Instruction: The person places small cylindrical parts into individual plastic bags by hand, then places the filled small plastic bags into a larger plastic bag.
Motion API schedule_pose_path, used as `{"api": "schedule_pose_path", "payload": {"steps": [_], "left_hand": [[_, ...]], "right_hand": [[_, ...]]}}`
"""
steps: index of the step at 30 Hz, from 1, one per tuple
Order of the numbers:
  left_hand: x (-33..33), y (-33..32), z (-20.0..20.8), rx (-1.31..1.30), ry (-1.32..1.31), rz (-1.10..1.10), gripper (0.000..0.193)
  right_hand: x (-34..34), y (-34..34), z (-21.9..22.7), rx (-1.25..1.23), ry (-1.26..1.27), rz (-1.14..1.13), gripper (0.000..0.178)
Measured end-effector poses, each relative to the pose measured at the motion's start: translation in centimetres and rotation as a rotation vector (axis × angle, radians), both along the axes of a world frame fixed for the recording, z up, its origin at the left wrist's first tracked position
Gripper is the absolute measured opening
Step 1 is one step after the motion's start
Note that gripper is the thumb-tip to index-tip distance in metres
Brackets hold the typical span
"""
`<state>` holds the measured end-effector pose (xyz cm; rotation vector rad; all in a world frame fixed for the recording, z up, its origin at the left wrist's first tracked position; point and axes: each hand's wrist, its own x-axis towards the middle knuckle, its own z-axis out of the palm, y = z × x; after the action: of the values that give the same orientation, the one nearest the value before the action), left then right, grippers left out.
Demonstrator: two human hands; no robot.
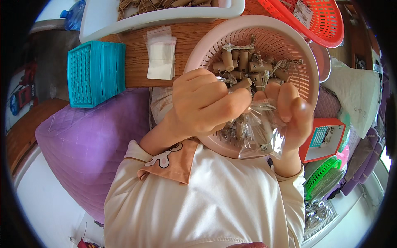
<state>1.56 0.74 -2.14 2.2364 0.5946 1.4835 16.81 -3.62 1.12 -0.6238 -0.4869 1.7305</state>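
A small clear plastic bag (261, 131) hangs upright between my hands, with a brown cylinder inside it. My right hand (291, 111) grips the bag's upper right side between fingers and thumb. My left hand (206, 101) is closed, its thumb and index finger pinched at the bag's upper left edge; the fingertips are partly hidden. Both hands are over the near side of a pink slotted basket (311, 70). Several brown cylinders (243, 62) with thin pale strings lie in a heap in it.
Flat clear bags (161, 53) lie stacked on the wooden table (134, 62), beside a teal stack of trays (97, 74). A white bin (165, 18) of brown pieces stands beyond. A red basket (331, 22) is far right; a red box (331, 151) and a green basket (320, 177) are right.
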Motion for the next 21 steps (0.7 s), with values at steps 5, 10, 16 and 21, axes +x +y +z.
{"api": "schedule_pose_path", "payload": {"steps": [5, 10, 16, 21], "left_hand": [[0.0, -0.2, -0.7, -0.135, -0.092, -0.030, 0.017], [-2.0, -1.2, -0.1, -0.630, -0.115, 0.065, 0.015], [-3.6, 0.0, -0.7, -0.767, -0.459, 0.103, 0.012], [-3.2, -0.4, -0.3, -0.926, -0.557, -0.039, 0.011]], "right_hand": [[0.2, -0.5, 0.8, 0.117, -0.495, 0.012, 0.036], [1.3, -0.5, 1.3, 0.056, -0.843, 0.292, 0.018], [3.1, 0.8, 2.0, 0.336, -1.415, 0.678, 0.035], [5.2, 3.6, -1.2, 0.332, -1.926, 0.272, 0.023]]}}
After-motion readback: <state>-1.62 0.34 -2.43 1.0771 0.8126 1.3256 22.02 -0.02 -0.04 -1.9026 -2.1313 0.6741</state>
